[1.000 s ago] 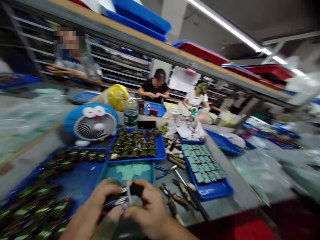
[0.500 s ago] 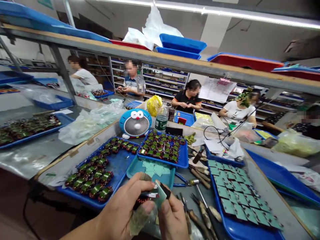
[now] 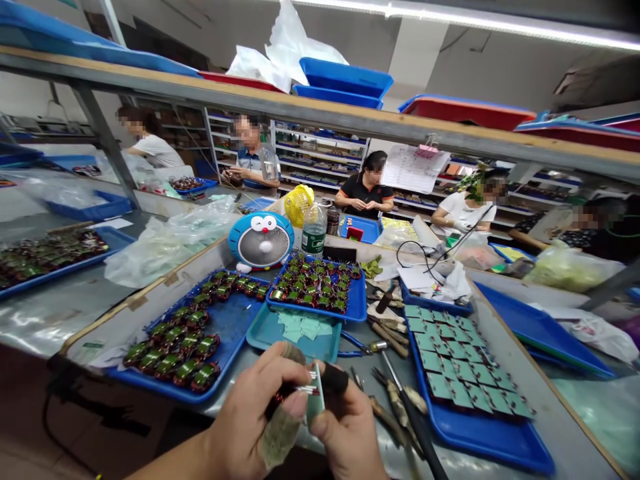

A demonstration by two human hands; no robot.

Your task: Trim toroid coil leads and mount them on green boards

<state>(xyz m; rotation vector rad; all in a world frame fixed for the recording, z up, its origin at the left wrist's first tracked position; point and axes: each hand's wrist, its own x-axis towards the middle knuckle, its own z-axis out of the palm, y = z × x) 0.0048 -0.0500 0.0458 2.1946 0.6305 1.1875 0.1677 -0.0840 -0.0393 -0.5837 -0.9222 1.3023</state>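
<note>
At the bottom middle, my left hand [image 3: 255, 420] is closed round a small coil component [image 3: 280, 399] with copper winding and metal pins; a taped thumb presses on it. My right hand [image 3: 347, 433] pinches a thin green board [image 3: 315, 400] against the pins, next to a black-handled tool [image 3: 333, 379]. Just beyond my hands lies a teal tray [image 3: 265, 337] with pale green squares. Left of it a blue tray [image 3: 235, 333] holds rows of wound coils, and another blue tray [image 3: 359, 303] of coils sits behind.
A blue tray [image 3: 480, 443] of green boards lies at right, with pliers and wooden-handled tools [image 3: 395, 400] beside it. A cartoon desk fan [image 3: 261, 241], a bottle [image 3: 314, 231] and plastic bags stand further back. Several people work at benches beyond. A shelf [image 3: 320, 113] carries stacked trays overhead.
The view has steadied and shifted slightly. My hands keep the coil and green board together; the board now stands more upright against the pins.
</note>
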